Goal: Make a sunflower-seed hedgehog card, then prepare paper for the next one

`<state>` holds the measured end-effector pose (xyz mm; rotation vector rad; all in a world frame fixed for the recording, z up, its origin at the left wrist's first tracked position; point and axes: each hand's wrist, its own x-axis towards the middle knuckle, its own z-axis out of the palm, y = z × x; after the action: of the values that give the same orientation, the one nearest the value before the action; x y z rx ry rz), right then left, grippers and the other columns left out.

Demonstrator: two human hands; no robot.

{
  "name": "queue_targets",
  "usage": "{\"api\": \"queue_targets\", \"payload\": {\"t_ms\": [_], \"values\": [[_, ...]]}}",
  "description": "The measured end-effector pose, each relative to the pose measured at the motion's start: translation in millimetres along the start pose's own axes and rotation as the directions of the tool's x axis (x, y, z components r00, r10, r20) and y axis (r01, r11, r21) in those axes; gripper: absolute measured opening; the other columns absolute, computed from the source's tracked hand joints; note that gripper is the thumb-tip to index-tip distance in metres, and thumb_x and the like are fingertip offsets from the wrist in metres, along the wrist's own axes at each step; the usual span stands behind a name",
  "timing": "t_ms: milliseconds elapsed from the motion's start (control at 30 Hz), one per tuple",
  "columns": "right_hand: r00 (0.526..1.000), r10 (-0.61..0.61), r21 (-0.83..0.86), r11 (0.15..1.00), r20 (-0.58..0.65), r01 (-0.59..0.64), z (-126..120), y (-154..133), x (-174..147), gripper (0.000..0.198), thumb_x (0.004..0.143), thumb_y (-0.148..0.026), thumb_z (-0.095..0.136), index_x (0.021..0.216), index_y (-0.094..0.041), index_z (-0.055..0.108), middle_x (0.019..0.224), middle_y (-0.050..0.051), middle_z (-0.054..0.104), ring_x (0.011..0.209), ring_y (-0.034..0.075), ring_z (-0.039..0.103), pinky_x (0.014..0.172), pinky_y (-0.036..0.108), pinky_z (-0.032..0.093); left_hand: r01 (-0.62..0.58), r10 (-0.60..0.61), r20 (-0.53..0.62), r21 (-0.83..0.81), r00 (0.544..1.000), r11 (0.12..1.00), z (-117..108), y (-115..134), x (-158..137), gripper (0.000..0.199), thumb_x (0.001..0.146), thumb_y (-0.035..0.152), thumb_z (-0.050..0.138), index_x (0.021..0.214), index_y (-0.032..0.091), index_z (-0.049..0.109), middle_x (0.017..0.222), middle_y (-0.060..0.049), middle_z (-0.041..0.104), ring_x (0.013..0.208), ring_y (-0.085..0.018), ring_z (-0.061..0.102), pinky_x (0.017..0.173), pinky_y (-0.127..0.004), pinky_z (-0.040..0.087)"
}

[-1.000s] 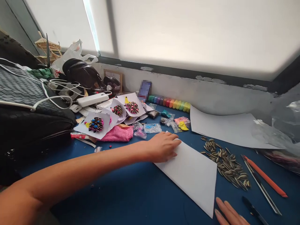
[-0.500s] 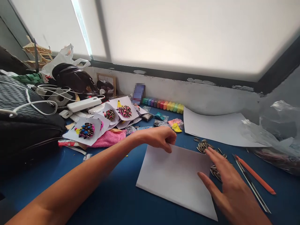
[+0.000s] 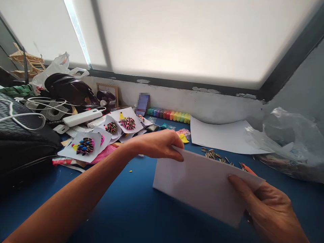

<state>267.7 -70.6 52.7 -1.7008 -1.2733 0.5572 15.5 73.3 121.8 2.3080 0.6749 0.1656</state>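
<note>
Pinching white paper point(image 3: 202, 184) by its edges, both hands point(image 3: 162, 143) point(image 3: 272, 206) nearly closed.

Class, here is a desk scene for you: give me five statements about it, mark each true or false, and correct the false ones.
1. Both hands hold the white paper. True: the left hand grips its top edge, the right hand its right end.
2. The striped seeds are in a bowl. False: they lie loose on the blue table.
3. A row of coloured blocks sits near the wall. True.
4. The pink cloth is at the right of the picture. False: it is at the left, by the decorated papers.
5. A large white sheet lies beyond the seeds. True.
</note>
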Motion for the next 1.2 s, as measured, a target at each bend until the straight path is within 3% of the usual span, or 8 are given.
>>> {"api": "queue_targets", "payload": {"t_ms": [133, 267, 367, 433, 500, 600, 767, 1200], "values": [[0.962, -0.255, 0.015, 0.966, -0.097, 0.257, 6.0, -11.9, -7.7, 0.02, 0.088, -0.044, 0.064, 0.097, -0.037, 0.08, 0.101, -0.003, 0.08, 0.097, 0.027, 0.075, 0.087, 0.038, 0.063, -0.064, 0.129, -0.263, 0.241, 0.956, 0.969, -1.0, 16.4, -19.6, 0.02, 0.092, 0.023, 0.056, 0.078, 0.015, 0.068, 0.071, 0.001, 0.061, 0.068, -0.01, 0.054, 0.065, -0.023, 0.037], [0.778, -0.616, -0.206, 0.751, 0.122, 0.627, 10.2, -6.5, -7.3, 0.031, 0.09, -0.02, 0.056, 0.107, -0.035, 0.077, 0.117, -0.003, 0.076, 0.113, 0.022, 0.069, 0.101, 0.039, 0.055, 0.011, 0.092, -0.176, 0.509, 0.98, 0.861, 4.4, 35.7, -55.3, 0.018, 0.093, 0.018, 0.056, 0.083, 0.02, 0.071, 0.084, -0.002, 0.069, 0.081, -0.016, 0.062, 0.077, -0.027, 0.042], [0.627, -0.642, -0.323, 0.538, 0.442, 0.778, 14.3, 8.1, -7.8, 0.049, 0.079, -0.006, 0.047, 0.108, -0.03, 0.078, 0.117, -0.001, 0.075, 0.114, 0.024, 0.069, 0.092, 0.04, 0.06, -0.012, -0.017, 0.063, 0.433, 0.998, 0.901, 13.2, 33.1, -67.8, 0.033, 0.079, 0.033, 0.079, 0.109, 0.025, 0.071, 0.108, -0.002, 0.073, 0.104, -0.022, 0.065, 0.088, -0.028, 0.046], [0.562, -0.606, -0.356, 0.437, 0.563, 0.826, 14.5, 16.6, -10.1, 0.053, 0.073, -0.007, 0.048, 0.111, -0.03, 0.077, 0.124, 0.001, 0.072, 0.115, 0.026, 0.068, 0.087, 0.04, 0.062, -0.054, 0.02, 0.125, 0.277, 0.992, 0.959, 23.0, 20.7, -62.1, 0.039, 0.088, 0.044, 0.069, 0.123, 0.025, 0.067, 0.12, -0.002, 0.071, 0.11, -0.02, 0.065, 0.093, -0.026, 0.047], [0.534, -0.583, -0.349, 0.407, 0.612, 0.844, 11.1, 20.4, -11.8, 0.05, 0.076, -0.013, 0.051, 0.117, -0.029, 0.075, 0.133, 0.003, 0.066, 0.117, 0.026, 0.066, 0.086, 0.038, 0.062, -0.011, 0.013, -0.007, 0.279, 1.0, 0.96, 37.0, 2.7, -48.3, 0.037, 0.099, 0.041, 0.052, 0.127, 0.021, 0.064, 0.129, -0.006, 0.067, 0.12, -0.02, 0.062, 0.102, -0.029, 0.044], [0.569, -0.556, -0.347, 0.459, 0.606, 0.818, 4.3, 17.1, -8.6, 0.043, 0.085, -0.02, 0.049, 0.119, -0.024, 0.074, 0.132, 0.006, 0.067, 0.115, 0.024, 0.067, 0.088, 0.033, 0.059, 0.062, -0.01, -0.118, 0.447, 0.993, 0.892, 64.4, -26.4, -26.1, 0.052, 0.101, 0.042, 0.045, 0.146, 0.015, 0.047, 0.157, -0.014, 0.037, 0.148, -0.03, 0.031, 0.119, -0.045, 0.026], [0.77, -0.492, -0.505, 0.582, 0.407, 0.638, 18.0, 11.5, -3.0, 0.048, 0.099, -0.031, 0.036, 0.128, -0.012, 0.068, 0.128, 0.009, 0.068, 0.116, 0.023, 0.066, 0.093, 0.033, 0.057, 0.073, -0.057, -0.053, 0.414, 0.997, 0.907, 101.7, -55.8, -15.4, 0.075, 0.101, 0.058, 0.031, 0.157, 0.008, 0.024, 0.163, -0.018, 0.012, 0.153, -0.033, 0.008, 0.123, -0.05, 0.014], [0.791, -0.284, -0.601, 0.528, 0.542, 0.601, 91.7, 20.7, -0.2, 0.068, 0.102, -0.047, 0.016, 0.15, -0.006, 0.042, 0.156, 0.011, 0.036, 0.144, 0.027, 0.032, 0.115, 0.047, 0.033, 0.087, -0.045, -0.116, 0.382, 0.992, 0.92, 113.2, -62.3, -17.4, 0.073, 0.102, 0.057, 0.028, 0.156, 0.008, 0.024, 0.164, -0.016, 0.012, 0.153, -0.032, 0.005, 0.123, -0.054, 0.004]]}}
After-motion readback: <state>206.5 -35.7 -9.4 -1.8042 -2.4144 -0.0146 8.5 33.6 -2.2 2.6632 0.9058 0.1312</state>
